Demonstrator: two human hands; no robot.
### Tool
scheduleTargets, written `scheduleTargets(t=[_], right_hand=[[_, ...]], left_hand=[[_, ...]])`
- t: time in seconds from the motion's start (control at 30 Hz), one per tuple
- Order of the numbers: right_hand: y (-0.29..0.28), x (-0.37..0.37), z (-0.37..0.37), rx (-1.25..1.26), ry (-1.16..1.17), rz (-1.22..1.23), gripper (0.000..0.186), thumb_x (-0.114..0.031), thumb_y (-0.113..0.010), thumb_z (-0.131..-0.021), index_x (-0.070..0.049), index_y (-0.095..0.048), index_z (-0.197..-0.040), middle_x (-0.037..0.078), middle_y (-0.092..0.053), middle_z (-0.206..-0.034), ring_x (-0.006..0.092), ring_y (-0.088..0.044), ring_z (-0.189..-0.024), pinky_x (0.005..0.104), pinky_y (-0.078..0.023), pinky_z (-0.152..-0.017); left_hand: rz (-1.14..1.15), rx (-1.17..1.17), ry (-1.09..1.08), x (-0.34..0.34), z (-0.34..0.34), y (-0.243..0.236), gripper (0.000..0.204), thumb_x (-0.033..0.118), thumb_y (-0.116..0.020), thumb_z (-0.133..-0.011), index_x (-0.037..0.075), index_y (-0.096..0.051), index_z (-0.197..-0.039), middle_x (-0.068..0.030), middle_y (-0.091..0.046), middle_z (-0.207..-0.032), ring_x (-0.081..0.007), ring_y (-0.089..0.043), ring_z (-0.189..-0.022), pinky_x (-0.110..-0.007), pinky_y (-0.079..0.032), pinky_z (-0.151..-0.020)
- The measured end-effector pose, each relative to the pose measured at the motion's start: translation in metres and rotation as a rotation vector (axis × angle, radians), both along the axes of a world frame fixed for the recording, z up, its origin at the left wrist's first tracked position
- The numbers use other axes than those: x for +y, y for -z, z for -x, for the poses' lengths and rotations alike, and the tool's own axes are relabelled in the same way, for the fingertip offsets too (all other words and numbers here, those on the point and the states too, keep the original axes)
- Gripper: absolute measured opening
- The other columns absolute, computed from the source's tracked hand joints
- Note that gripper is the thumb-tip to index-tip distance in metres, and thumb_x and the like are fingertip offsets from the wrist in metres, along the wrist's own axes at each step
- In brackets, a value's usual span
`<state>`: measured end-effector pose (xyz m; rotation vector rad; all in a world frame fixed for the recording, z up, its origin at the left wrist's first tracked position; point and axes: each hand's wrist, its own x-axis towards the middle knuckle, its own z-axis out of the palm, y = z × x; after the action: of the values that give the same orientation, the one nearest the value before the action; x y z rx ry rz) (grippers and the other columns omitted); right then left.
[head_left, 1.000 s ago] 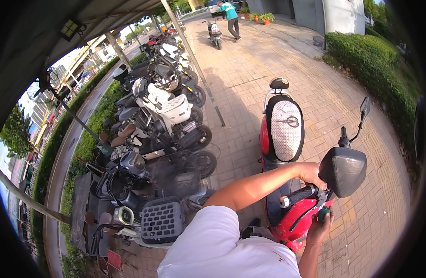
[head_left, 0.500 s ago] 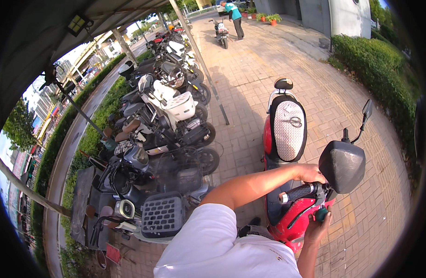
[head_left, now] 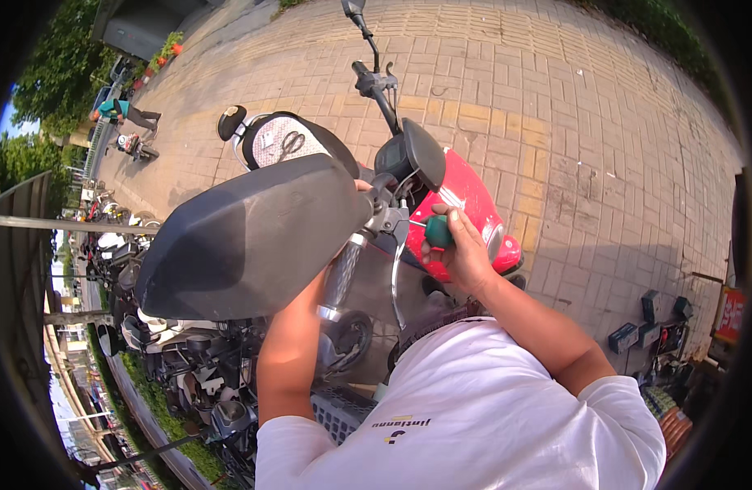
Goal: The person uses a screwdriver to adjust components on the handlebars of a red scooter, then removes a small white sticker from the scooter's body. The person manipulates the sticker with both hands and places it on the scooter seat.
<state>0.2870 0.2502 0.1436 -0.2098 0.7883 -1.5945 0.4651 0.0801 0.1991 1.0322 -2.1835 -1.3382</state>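
My right hand (head_left: 470, 255) is closed around a screwdriver with a stubby green handle (head_left: 439, 232). Its thin shaft points at the brake lever clamp (head_left: 387, 219) on the handlebar of a red scooter (head_left: 466, 192). A large dark mirror housing (head_left: 245, 237) covers most of my left hand (head_left: 363, 185); only a bit of finger shows past its edge, beside the handlebar. Below the clamp are the ribbed handlebar grip (head_left: 343, 269) and the silver brake lever (head_left: 397, 282). Scissors (head_left: 292, 143) lie on the scooter's patterned seat (head_left: 265, 131).
Parked scooters (head_left: 204, 367) crowd the lower left, and a dark plastic basket (head_left: 343, 416) is close to my left arm. A person in a teal top (head_left: 118, 110) stands by another scooter farther off. Small boxes (head_left: 637, 331) are on the paving at right.
My view has turned and come closer to the handlebar, so the mirror housing looks much larger. My left hand, visible before, is now mostly behind it. The screwdriver stays in my right hand.
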Motion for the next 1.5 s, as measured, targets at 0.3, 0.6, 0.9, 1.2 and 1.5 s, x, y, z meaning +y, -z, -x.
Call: scheduleTargets(t=[0.3, 0.6, 0.9, 1.2, 1.5], right_hand=[[0.012, 0.000, 0.010, -0.081, -0.077, -0.026, 0.032, -0.027, -0.052, -0.099, -0.009, -0.049, -0.126, 0.005, -0.052, -0.115, 0.0133, -0.054, -0.090, 0.0284, -0.050, -0.071], [0.019, -0.002, 0.014, 0.290, -0.058, 0.111, 0.032, -0.024, -0.053, -0.099, -0.007, -0.047, -0.126, 0.005, -0.052, -0.110, 0.0133, -0.055, -0.091, 0.0310, -0.051, -0.072], [0.012, -0.025, 0.047, 0.067, -0.677, -0.003, 0.042, -0.031, -0.048, -0.101, -0.005, -0.046, -0.134, 0.007, -0.052, -0.100, 0.0154, -0.059, -0.076, 0.0284, -0.052, -0.063], [-0.013, -0.044, 0.082, 0.336, -1.063, -0.046, 0.062, -0.028, -0.068, -0.091, 0.001, -0.041, -0.138, 0.010, -0.058, -0.099, 0.0167, -0.061, -0.080, 0.0301, -0.054, -0.070], [0.010, -0.079, 0.098, 0.156, -1.340, 0.150, 0.065, -0.031, -0.075, -0.084, 0.003, -0.045, -0.132, 0.012, -0.058, -0.105, 0.0174, -0.062, -0.083, 0.0274, -0.053, -0.065]], left_hand=[[-0.362, 0.224, -0.025, 0.004, 0.015, -0.009, 0.019, 0.008, -0.055, -0.096, 0.002, -0.059, -0.113, -0.0059, -0.061, -0.103, -0.0108, -0.058, -0.095, -0.026, -0.046, -0.088], [-0.438, -0.279, -0.392, 0.019, 0.030, -0.044, 0.035, 0.036, -0.053, -0.097, 0.007, -0.057, -0.116, -0.0056, -0.061, -0.097, -0.0130, -0.059, -0.083, -0.028, -0.050, -0.069], [-0.468, -0.323, -0.547, 0.032, 0.044, -0.062, 0.048, 0.041, -0.065, -0.091, -0.002, -0.058, -0.112, -0.0058, -0.061, -0.087, -0.0124, -0.059, -0.075, -0.024, -0.047, -0.066], [-0.470, -0.329, -0.559, 0.036, 0.056, -0.064, 0.040, 0.032, -0.061, -0.093, -0.003, -0.060, -0.113, -0.0034, -0.062, -0.094, -0.0103, -0.056, -0.086, -0.024, -0.044, -0.078], [-0.413, -0.331, -0.618, 0.041, 0.051, -0.065, 0.045, 0.035, -0.057, -0.096, -0.004, -0.058, -0.119, -0.0079, -0.064, -0.099, -0.0124, -0.055, -0.091, -0.025, -0.043, -0.085]])
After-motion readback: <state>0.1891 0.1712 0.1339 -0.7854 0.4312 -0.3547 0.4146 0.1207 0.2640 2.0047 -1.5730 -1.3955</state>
